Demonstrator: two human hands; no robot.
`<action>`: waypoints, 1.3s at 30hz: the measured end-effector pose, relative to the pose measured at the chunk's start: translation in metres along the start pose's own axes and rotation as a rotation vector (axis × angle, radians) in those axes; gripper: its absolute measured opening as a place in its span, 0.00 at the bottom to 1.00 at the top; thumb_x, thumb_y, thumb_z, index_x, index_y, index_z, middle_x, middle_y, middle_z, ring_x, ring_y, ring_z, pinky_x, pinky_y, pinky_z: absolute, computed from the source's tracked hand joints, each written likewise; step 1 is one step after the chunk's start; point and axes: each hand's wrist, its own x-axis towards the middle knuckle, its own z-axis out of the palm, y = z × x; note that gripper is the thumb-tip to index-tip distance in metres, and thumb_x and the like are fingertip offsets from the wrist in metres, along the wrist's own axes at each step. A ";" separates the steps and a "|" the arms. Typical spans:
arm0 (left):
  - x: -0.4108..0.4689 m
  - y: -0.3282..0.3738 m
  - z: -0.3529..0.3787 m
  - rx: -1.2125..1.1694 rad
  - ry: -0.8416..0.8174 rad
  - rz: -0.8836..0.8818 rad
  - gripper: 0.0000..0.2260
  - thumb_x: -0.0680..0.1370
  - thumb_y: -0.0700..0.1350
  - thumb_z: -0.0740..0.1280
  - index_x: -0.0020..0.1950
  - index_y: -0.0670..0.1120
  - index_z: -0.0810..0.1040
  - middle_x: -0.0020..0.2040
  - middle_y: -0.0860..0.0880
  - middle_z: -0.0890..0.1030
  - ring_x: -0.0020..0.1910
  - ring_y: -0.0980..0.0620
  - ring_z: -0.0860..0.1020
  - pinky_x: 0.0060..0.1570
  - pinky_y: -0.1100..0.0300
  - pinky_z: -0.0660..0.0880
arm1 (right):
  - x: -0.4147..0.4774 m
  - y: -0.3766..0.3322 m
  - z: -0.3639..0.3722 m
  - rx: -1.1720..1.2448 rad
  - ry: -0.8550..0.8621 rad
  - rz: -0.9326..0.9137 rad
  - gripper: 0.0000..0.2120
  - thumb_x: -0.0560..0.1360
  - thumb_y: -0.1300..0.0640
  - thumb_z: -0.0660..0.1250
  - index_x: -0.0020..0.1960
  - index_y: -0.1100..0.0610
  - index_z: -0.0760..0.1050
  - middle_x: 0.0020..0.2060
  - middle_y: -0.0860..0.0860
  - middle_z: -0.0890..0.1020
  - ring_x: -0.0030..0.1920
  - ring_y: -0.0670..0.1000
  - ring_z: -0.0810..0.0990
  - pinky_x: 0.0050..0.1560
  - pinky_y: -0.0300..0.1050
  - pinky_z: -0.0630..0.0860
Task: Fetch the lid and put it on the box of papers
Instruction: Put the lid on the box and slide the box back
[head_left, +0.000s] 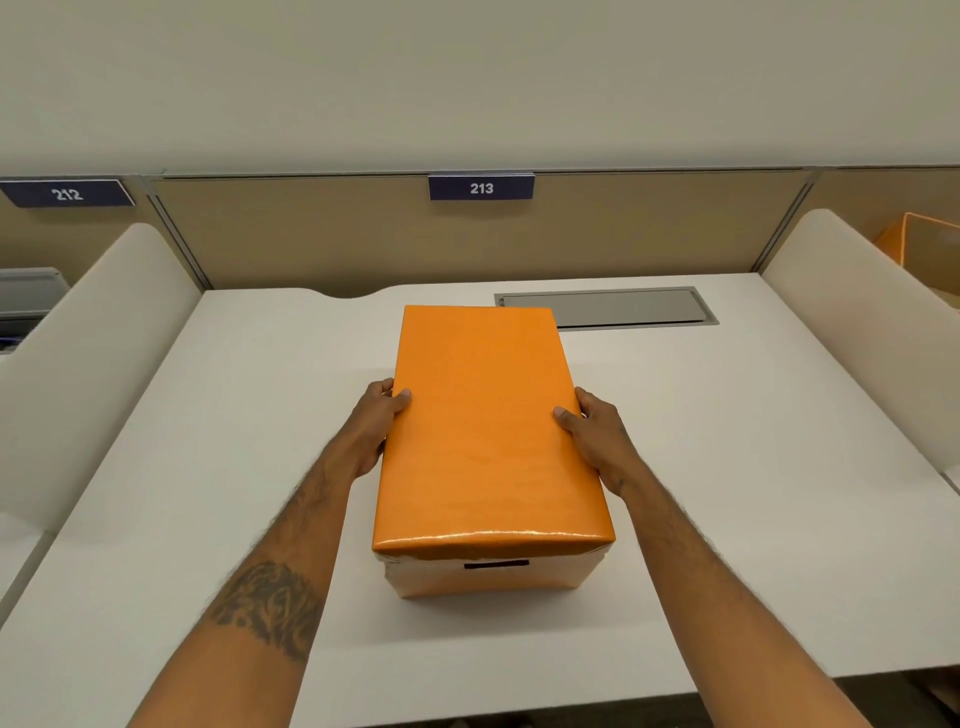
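**Lid on box, both hands at its sides**

Orange lid (485, 421) sits on top of the box (493, 577), covering it fully. Lid surface glossy, slightly wrinkled, with a bright highlight along its near edge. Only the near face of the box shows below the lid: pale, with a dark handle slot (496, 564) just under the lid's rim. Contents not visible.

Box stands on the white desk (208, 415), roughly centre, long axis running away from the camera.

Left hand (376, 428) clasps the lid's left long edge: thumb lies on the top surface, fingers wrap down the side out of sight. Right hand (597, 436) mirrors it on the right long edge, thumb on top, fingers curled over the side. Both hands grip the lid about midway along its length. Whether the fingers reach the box wall below cannot be told. Left forearm carries a dark tattoo (270, 605).

Behind the box, set flush in the desk, a grey cable hatch (605, 306), its left end near the lid's far right corner. Tan partition (337, 234) at the back bears a label 213 (481, 187); the neighbouring bay to the left is labelled 212 (66, 194). White curved dividers (88, 332) flank the desk. An orange object (924, 244) shows in the bay to the right, partly cut off.
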 end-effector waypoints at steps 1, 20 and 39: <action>-0.001 0.000 0.000 -0.007 0.004 0.003 0.19 0.83 0.48 0.60 0.73 0.47 0.64 0.66 0.46 0.75 0.60 0.44 0.78 0.59 0.42 0.75 | -0.001 0.000 0.000 0.004 0.006 0.000 0.23 0.81 0.48 0.62 0.74 0.52 0.66 0.67 0.52 0.76 0.61 0.57 0.78 0.62 0.63 0.75; -0.010 -0.030 0.010 0.124 0.092 0.093 0.21 0.84 0.52 0.56 0.76 0.49 0.64 0.70 0.46 0.73 0.63 0.43 0.76 0.62 0.42 0.74 | -0.007 0.025 0.013 -0.071 0.057 0.020 0.31 0.81 0.43 0.58 0.80 0.50 0.53 0.75 0.53 0.67 0.71 0.60 0.70 0.68 0.64 0.69; -0.030 -0.038 0.008 0.345 0.161 0.060 0.38 0.75 0.71 0.55 0.78 0.49 0.61 0.73 0.45 0.71 0.67 0.40 0.74 0.66 0.38 0.70 | -0.008 0.027 0.012 -0.015 0.007 0.024 0.31 0.80 0.41 0.58 0.79 0.47 0.54 0.74 0.52 0.68 0.68 0.60 0.73 0.66 0.65 0.71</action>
